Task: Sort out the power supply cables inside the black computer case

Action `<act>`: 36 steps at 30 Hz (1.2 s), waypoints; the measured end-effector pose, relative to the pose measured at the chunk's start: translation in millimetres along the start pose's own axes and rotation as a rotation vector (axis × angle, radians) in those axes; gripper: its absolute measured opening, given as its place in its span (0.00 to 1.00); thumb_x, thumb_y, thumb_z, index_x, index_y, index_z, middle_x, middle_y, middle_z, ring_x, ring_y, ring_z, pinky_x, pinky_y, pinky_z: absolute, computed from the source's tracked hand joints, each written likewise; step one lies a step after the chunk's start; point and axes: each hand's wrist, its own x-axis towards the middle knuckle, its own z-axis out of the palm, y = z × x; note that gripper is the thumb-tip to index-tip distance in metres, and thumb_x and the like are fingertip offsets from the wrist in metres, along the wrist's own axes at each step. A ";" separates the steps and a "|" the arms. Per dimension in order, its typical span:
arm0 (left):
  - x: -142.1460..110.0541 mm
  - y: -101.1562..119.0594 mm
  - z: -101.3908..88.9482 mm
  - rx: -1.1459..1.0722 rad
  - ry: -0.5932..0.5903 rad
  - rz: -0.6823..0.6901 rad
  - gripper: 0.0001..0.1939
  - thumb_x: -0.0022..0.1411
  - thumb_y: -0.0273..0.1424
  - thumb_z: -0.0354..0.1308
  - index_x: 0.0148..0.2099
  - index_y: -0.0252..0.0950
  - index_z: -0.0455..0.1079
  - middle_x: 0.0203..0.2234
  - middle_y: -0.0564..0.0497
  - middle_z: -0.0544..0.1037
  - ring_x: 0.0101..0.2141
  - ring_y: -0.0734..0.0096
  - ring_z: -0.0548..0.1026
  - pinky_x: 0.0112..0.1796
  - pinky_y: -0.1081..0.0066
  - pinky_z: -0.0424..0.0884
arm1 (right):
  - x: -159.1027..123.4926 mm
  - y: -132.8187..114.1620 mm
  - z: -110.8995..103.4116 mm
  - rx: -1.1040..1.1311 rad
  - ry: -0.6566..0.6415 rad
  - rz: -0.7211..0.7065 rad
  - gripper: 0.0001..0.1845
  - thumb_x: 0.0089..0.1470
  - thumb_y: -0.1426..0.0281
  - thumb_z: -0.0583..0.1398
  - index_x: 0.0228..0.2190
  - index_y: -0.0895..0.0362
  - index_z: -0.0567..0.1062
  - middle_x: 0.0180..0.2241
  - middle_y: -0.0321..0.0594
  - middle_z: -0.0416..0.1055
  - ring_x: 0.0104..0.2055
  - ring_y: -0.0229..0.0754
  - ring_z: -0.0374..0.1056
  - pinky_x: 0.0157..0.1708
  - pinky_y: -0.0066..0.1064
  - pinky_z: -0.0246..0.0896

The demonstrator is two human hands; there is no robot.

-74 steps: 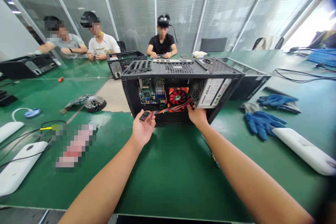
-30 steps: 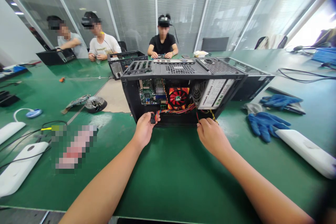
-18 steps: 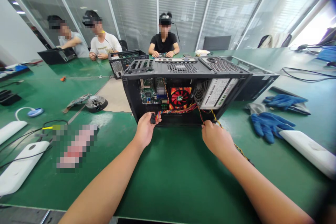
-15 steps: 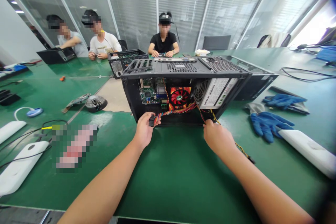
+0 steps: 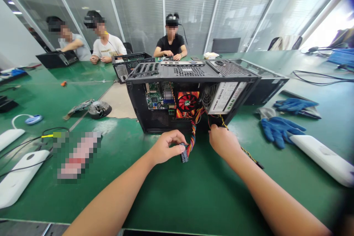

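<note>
A black computer case [image 5: 190,72] lies on its side with its open face toward me. Inside are a green motherboard [image 5: 155,99], a red-bladed fan [image 5: 187,102] and a power supply [image 5: 227,98] with a white label. My left hand [image 5: 168,146] pinches the black plug of a thick multicoloured power cable [image 5: 193,132], in front of the case. Closed at the case's lower edge, below the power supply, is my right hand [image 5: 224,138], with thin cables at its fingers. A yellow-black cable [image 5: 250,156] trails past its wrist to the table.
Blue-grey work gloves [image 5: 279,129] and a white power strip [image 5: 322,156] lie right. At left are another white strip [image 5: 24,177], a metal round part [image 5: 99,109] and cables. Several people sit across the green table [image 5: 166,199], near other cases [image 5: 58,59].
My left hand has moved right and toward me, pulling the multicoloured cable's plug out in front of the case. My right hand stays by the power supply.
</note>
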 end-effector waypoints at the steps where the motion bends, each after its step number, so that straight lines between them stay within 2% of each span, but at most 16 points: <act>1: -0.3 1.1 1.3 -0.014 -0.013 -0.007 0.07 0.54 0.30 0.63 0.37 0.36 0.73 0.29 0.48 0.76 0.30 0.69 0.73 0.34 0.70 0.67 | -0.1 -1.4 -1.2 0.002 -0.004 -0.002 0.13 0.59 0.70 0.50 0.39 0.64 0.70 0.31 0.58 0.74 0.35 0.57 0.75 0.32 0.41 0.66; 6: -0.4 3.3 6.1 -0.184 -0.034 -0.025 0.09 0.56 0.34 0.62 0.39 0.36 0.71 0.33 0.45 0.77 0.33 0.65 0.75 0.37 0.66 0.69 | -3.0 -9.4 -12.0 0.036 0.015 0.004 0.14 0.59 0.69 0.50 0.42 0.63 0.68 0.27 0.55 0.74 0.31 0.58 0.74 0.30 0.41 0.64; 8: 0.4 2.2 6.0 -0.243 0.009 -0.006 0.10 0.55 0.34 0.63 0.39 0.36 0.71 0.33 0.45 0.77 0.33 0.65 0.75 0.36 0.67 0.69 | -5.8 -15.0 -18.6 0.175 0.041 -0.007 0.12 0.60 0.69 0.48 0.38 0.60 0.69 0.25 0.51 0.73 0.30 0.52 0.73 0.29 0.38 0.62; 10: 1.6 0.3 4.4 -0.281 0.083 0.017 0.10 0.54 0.34 0.63 0.38 0.36 0.71 0.32 0.46 0.77 0.32 0.66 0.75 0.35 0.68 0.69 | -10.0 -23.9 -25.3 0.491 0.046 -0.073 0.12 0.60 0.68 0.48 0.30 0.57 0.69 0.23 0.44 0.70 0.26 0.44 0.70 0.27 0.32 0.59; 11: 2.1 -0.7 3.1 -0.289 0.118 0.025 0.10 0.54 0.34 0.63 0.38 0.36 0.71 0.32 0.47 0.77 0.31 0.67 0.75 0.34 0.69 0.68 | -12.6 -29.7 -28.1 0.719 0.005 -0.078 0.13 0.60 0.67 0.48 0.27 0.56 0.67 0.22 0.40 0.68 0.23 0.39 0.67 0.24 0.29 0.57; 13: 3.1 -2.2 0.4 -0.277 0.167 0.028 0.09 0.54 0.34 0.63 0.37 0.36 0.72 0.30 0.48 0.76 0.29 0.69 0.74 0.33 0.70 0.67 | -18.4 -43.0 -31.6 1.240 -0.148 0.040 0.16 0.59 0.60 0.49 0.25 0.56 0.65 0.21 0.34 0.63 0.17 0.33 0.58 0.17 0.25 0.48; 15: 3.8 -2.7 -1.8 -0.231 0.184 0.022 0.08 0.54 0.33 0.63 0.36 0.35 0.73 0.29 0.48 0.76 0.28 0.71 0.72 0.32 0.71 0.66 | -23.2 -56.2 -31.8 1.668 -0.290 0.119 0.17 0.54 0.55 0.56 0.26 0.56 0.64 0.23 0.31 0.62 0.16 0.29 0.53 0.14 0.22 0.41; 16: 3.9 -2.5 -2.6 -0.203 0.182 0.023 0.08 0.54 0.33 0.63 0.36 0.35 0.73 0.29 0.48 0.76 0.28 0.71 0.72 0.32 0.72 0.66 | -24.8 -61.8 -30.7 1.816 -0.340 0.146 0.18 0.50 0.55 0.60 0.26 0.57 0.65 0.21 0.29 0.59 0.16 0.28 0.50 0.14 0.21 0.39; 18: 4.2 -2.1 -4.0 -0.150 0.169 0.029 0.07 0.53 0.32 0.64 0.35 0.35 0.74 0.30 0.48 0.76 0.30 0.70 0.72 0.33 0.72 0.66 | -25.7 -70.0 -26.6 1.975 -0.465 0.187 0.17 0.46 0.58 0.64 0.27 0.59 0.68 0.18 0.28 0.57 0.16 0.27 0.48 0.14 0.20 0.39; 20: 4.5 -2.1 -5.5 -0.114 0.166 0.031 0.08 0.53 0.33 0.64 0.35 0.34 0.74 0.30 0.47 0.76 0.30 0.70 0.72 0.34 0.71 0.66 | -24.4 -73.9 -21.2 2.053 -0.489 0.214 0.17 0.44 0.60 0.66 0.27 0.60 0.70 0.18 0.28 0.58 0.16 0.26 0.47 0.14 0.19 0.38; 24: 5.7 -6.1 -10.5 -0.061 0.217 0.014 0.11 0.55 0.35 0.63 0.37 0.33 0.73 0.27 0.49 0.76 0.28 0.73 0.72 0.32 0.73 0.65 | -22.2 -73.3 -9.6 2.179 -0.514 0.157 0.15 0.44 0.62 0.68 0.27 0.61 0.72 0.18 0.28 0.58 0.17 0.26 0.49 0.15 0.20 0.40; 28: 6.6 -11.6 -14.5 -0.040 0.163 0.001 0.12 0.58 0.37 0.61 0.40 0.32 0.71 0.30 0.48 0.77 0.30 0.73 0.73 0.33 0.72 0.66 | -24.4 -68.4 2.7 2.208 -0.663 0.105 0.14 0.44 0.64 0.68 0.27 0.60 0.74 0.20 0.31 0.62 0.20 0.27 0.53 0.17 0.21 0.45; 31: 6.9 -13.8 -15.7 -0.008 0.116 -0.030 0.13 0.59 0.37 0.59 0.41 0.32 0.71 0.29 0.48 0.77 0.30 0.72 0.74 0.33 0.71 0.68 | -25.8 -65.1 12.4 2.210 -0.659 0.106 0.13 0.44 0.65 0.69 0.24 0.59 0.73 0.21 0.32 0.63 0.21 0.28 0.55 0.18 0.22 0.47; 36: 8.4 -18.2 -18.7 0.185 0.166 -0.105 0.12 0.59 0.36 0.58 0.39 0.32 0.73 0.28 0.49 0.76 0.28 0.73 0.73 0.31 0.72 0.68 | -24.7 -64.6 24.5 2.176 -0.623 0.098 0.12 0.42 0.67 0.70 0.25 0.59 0.73 0.22 0.32 0.64 0.22 0.28 0.56 0.20 0.22 0.47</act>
